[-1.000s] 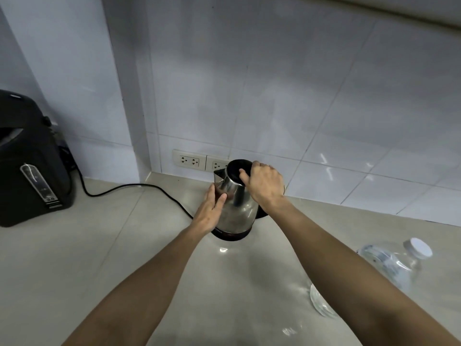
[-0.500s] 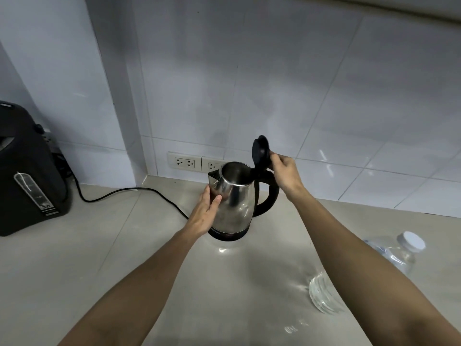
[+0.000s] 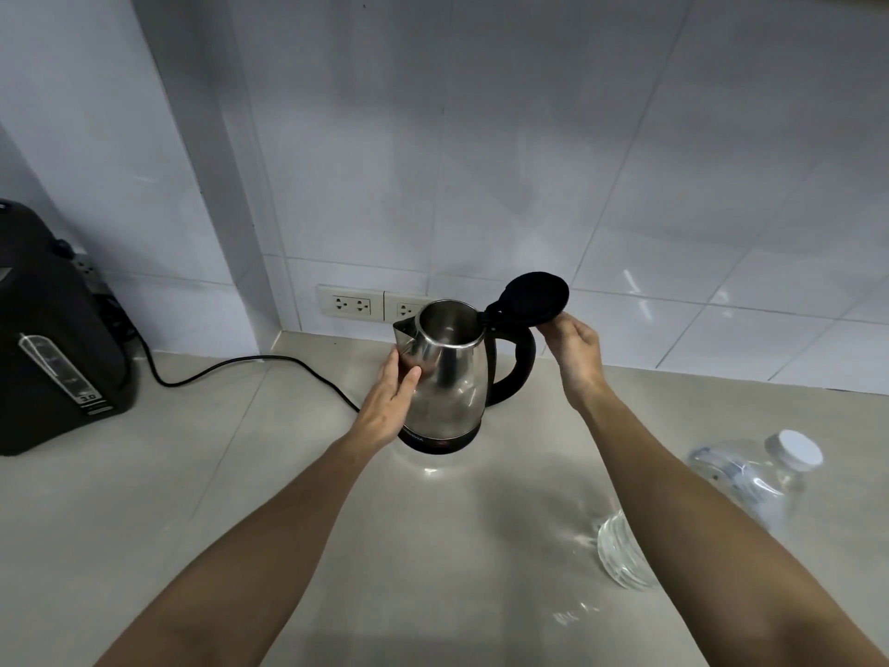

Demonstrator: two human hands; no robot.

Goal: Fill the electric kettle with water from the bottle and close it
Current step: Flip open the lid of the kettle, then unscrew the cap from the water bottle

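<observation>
Left hand (image 3: 389,402) flat on kettle (image 3: 447,373), right hand (image 3: 577,351) pinching its raised lid (image 3: 534,298). Released, it could drop shut — blocking water

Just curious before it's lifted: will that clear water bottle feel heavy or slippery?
Probably heavy: the bottle looks big beside the kettle and seems to hold water. Its smooth clear wall may slip. With the white cap on, spilling seems unlikely.

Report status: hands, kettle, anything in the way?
Left hand flat on electric kettle, right hand at lid edge, grip unclear. Lid open, kettle upright. Water bottle capped, untouched.
</observation>
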